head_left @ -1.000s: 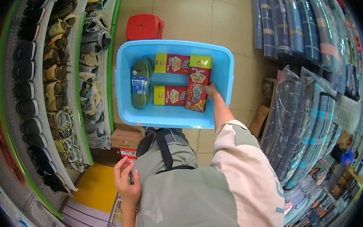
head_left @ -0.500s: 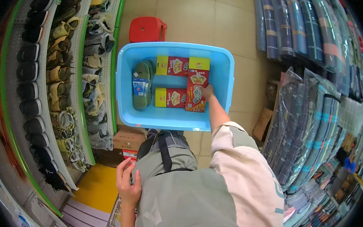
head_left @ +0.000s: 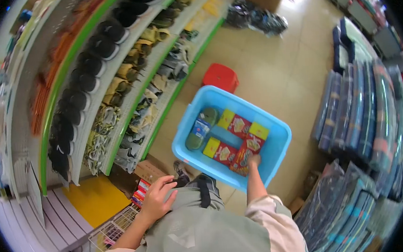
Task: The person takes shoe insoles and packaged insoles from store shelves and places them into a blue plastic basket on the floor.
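A light blue plastic tub (head_left: 274,141) sits in front of me, turned at an angle. Inside it, on the left, lies a pair of dark green slippers (head_left: 195,141) with a blue label. Two red-and-yellow packets lie beside them, an upper packet (head_left: 238,125) and a lower packet (head_left: 221,152). A longer red-and-yellow box (head_left: 248,150) lies on the right, partly over their ends. My right hand (head_left: 254,161) grips this box at its near right side, fingers partly hidden. My left hand (head_left: 159,198) hangs by my left thigh, fingers apart, holding nothing.
A red stool (head_left: 220,78) stands just beyond the tub. Shelves of shoes (head_left: 103,47) run along the left. Rolled, plastic-wrapped textiles (head_left: 351,107) are stacked on the right. A cardboard box (head_left: 149,171) and a wire basket (head_left: 117,222) are near my left side.
My view has turned and tilted up, so the tub appears rotated and lower right. My left hand has risen slightly, fingers spread. My right hand stays at the long box.
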`<action>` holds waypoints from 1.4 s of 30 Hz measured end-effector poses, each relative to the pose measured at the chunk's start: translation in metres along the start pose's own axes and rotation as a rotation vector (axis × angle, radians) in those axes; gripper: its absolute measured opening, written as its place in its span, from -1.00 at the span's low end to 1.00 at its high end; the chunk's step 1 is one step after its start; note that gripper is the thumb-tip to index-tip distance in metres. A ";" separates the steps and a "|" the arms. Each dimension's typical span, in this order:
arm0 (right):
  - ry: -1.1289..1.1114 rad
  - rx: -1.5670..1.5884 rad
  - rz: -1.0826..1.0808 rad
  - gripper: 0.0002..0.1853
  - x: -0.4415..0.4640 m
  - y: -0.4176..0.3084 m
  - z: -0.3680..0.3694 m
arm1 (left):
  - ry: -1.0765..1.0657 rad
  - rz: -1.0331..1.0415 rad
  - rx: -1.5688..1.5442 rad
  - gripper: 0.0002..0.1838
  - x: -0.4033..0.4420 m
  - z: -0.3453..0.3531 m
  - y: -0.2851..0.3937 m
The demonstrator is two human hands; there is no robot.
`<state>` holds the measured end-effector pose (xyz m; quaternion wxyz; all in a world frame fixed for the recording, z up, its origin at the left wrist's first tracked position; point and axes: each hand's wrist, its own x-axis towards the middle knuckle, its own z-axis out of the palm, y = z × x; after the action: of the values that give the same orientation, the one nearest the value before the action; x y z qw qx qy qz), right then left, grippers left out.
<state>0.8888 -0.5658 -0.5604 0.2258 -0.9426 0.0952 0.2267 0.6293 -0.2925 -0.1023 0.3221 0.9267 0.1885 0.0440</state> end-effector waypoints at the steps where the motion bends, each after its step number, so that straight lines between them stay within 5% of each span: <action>1: 0.059 0.115 -0.040 -0.48 -0.007 0.001 0.004 | 0.024 -0.007 -0.013 -0.73 -0.001 -0.002 -0.007; 4: 0.172 0.343 -0.177 -0.50 -0.014 0.018 0.021 | 0.099 0.004 0.059 -0.73 -0.001 -0.023 -0.029; 6: -0.098 0.190 -0.164 -0.48 -0.043 -0.013 -0.017 | 0.181 -0.008 0.114 -0.73 0.000 -0.042 -0.047; 8: -0.055 0.389 -0.032 -0.50 -0.072 -0.043 -0.034 | 0.242 0.001 0.203 -0.73 0.002 -0.073 -0.065; 11: 0.150 0.159 -0.199 -0.49 -0.085 -0.057 -0.024 | 0.369 0.011 0.299 -0.74 0.005 -0.121 -0.098; 26: 0.204 0.506 -0.506 -0.57 -0.245 -0.263 -0.011 | 0.848 -0.093 0.379 -0.69 -0.067 -0.312 -0.263; 42: 0.089 0.664 -0.623 -0.64 -0.353 -0.349 0.001 | 0.949 -0.096 0.529 -0.47 -0.062 -0.418 -0.322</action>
<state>0.6769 -0.2313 -0.2614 0.5690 -0.8116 -0.1157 0.0644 0.3837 0.1590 0.0324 -0.0410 0.8448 0.3598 0.3939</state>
